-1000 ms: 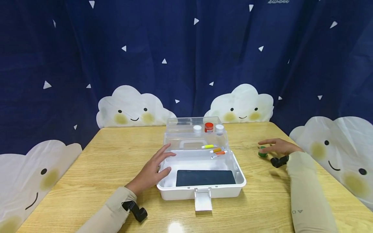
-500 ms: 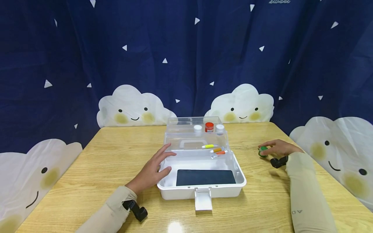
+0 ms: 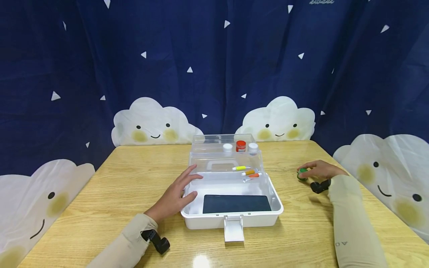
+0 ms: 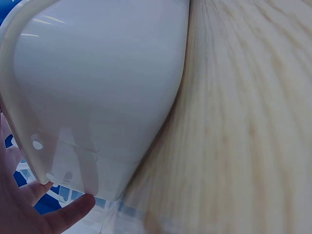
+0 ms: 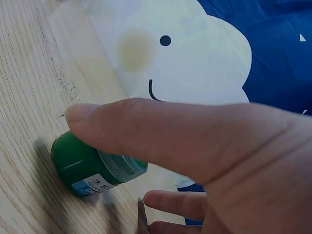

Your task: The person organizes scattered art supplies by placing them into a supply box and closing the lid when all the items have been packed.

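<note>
At the right of the table, my right hand (image 3: 320,170) grips a green paint jar (image 5: 80,165). Its thumb lies across the jar in the right wrist view, and the far-side fingers are partly hidden. The jar stands on the table with its labelled side showing. My left hand (image 3: 174,193), fingers spread, is at the left wall of an open white storage box (image 3: 231,222). In the left wrist view two fingertips touch or nearly touch the box's wall (image 4: 97,87). A dark flat rectangle (image 3: 236,204) lies on the box floor.
Behind the box's base its clear lid and trays (image 3: 201,163) stand raised. They hold a red jar (image 3: 240,146), two white-capped jars and several small paint tubes (image 3: 248,172). A white latch (image 3: 234,229) hangs at the front. A dark blue curtain (image 3: 214,56) closes off the back.
My right thumb and fingers have come down and closed around the green paint jar. The left hand and the box have stayed where they were.
</note>
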The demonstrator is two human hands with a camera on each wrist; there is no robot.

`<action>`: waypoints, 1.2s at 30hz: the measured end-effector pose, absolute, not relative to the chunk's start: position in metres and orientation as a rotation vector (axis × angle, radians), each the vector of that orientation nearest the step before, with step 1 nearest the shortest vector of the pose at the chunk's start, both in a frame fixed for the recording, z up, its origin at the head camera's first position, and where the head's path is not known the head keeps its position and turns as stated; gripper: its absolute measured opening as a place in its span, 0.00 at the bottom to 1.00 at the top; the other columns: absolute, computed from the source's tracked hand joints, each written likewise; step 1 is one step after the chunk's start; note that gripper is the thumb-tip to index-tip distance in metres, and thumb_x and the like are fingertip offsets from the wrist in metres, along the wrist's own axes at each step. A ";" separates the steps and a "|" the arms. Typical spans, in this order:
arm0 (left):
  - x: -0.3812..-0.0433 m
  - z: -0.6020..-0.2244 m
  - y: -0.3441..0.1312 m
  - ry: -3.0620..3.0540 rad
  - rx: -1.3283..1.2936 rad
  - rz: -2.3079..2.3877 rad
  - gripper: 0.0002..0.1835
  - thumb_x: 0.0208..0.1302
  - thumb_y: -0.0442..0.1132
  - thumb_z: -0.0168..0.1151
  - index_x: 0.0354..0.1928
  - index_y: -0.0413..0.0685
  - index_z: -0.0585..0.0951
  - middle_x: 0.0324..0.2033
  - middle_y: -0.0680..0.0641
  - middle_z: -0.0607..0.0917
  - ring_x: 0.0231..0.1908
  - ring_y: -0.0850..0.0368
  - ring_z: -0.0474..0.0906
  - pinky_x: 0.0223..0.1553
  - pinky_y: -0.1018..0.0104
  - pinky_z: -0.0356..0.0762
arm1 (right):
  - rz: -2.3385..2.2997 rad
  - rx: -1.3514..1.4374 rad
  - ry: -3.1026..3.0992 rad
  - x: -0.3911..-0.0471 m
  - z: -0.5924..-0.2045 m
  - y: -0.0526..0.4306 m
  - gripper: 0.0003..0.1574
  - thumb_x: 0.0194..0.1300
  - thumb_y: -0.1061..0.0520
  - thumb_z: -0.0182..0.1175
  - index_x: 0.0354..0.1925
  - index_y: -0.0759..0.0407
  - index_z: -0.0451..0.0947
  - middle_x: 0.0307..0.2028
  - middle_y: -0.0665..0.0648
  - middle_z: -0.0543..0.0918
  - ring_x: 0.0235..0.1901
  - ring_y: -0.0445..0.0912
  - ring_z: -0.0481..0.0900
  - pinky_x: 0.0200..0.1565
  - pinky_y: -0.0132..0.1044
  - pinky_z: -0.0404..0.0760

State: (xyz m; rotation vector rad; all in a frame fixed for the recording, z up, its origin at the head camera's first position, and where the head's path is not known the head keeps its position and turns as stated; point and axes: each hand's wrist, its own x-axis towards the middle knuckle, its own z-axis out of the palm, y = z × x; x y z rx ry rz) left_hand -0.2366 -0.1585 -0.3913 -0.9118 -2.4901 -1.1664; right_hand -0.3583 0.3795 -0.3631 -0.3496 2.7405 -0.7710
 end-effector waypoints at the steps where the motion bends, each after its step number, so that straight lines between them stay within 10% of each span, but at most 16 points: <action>1: -0.237 -0.391 -0.158 -2.491 -0.909 -1.168 0.23 0.66 0.37 0.60 0.62 0.61 0.72 0.74 0.49 0.53 0.72 0.49 0.49 0.62 0.35 0.59 | -0.774 -0.354 2.741 -0.359 -0.363 0.379 0.36 0.61 0.41 0.64 0.59 0.61 0.76 0.64 0.73 0.67 0.62 0.69 0.63 0.54 0.56 0.71; 22: -0.238 -0.393 -0.158 -2.517 -0.884 -1.170 0.23 0.65 0.37 0.61 0.62 0.59 0.73 0.75 0.54 0.52 0.73 0.49 0.49 0.62 0.34 0.59 | -0.862 -0.390 2.941 -0.357 -0.346 0.356 0.28 0.60 0.41 0.66 0.49 0.60 0.82 0.48 0.60 0.82 0.52 0.56 0.75 0.53 0.50 0.71; 30: -0.237 -0.391 -0.158 -2.513 -0.881 -1.162 0.23 0.65 0.37 0.61 0.62 0.58 0.73 0.74 0.56 0.52 0.73 0.50 0.49 0.63 0.35 0.57 | -0.933 -0.389 2.957 -0.357 -0.333 0.341 0.33 0.61 0.41 0.65 0.53 0.65 0.78 0.65 0.75 0.65 0.68 0.71 0.50 0.62 0.66 0.58; 36: -0.236 -0.390 -0.157 -2.502 -0.889 -1.174 0.24 0.64 0.36 0.61 0.62 0.58 0.73 0.74 0.54 0.53 0.73 0.48 0.49 0.63 0.34 0.56 | -0.944 -0.391 2.981 -0.354 -0.327 0.332 0.30 0.63 0.41 0.63 0.51 0.64 0.79 0.63 0.72 0.68 0.68 0.70 0.51 0.62 0.66 0.58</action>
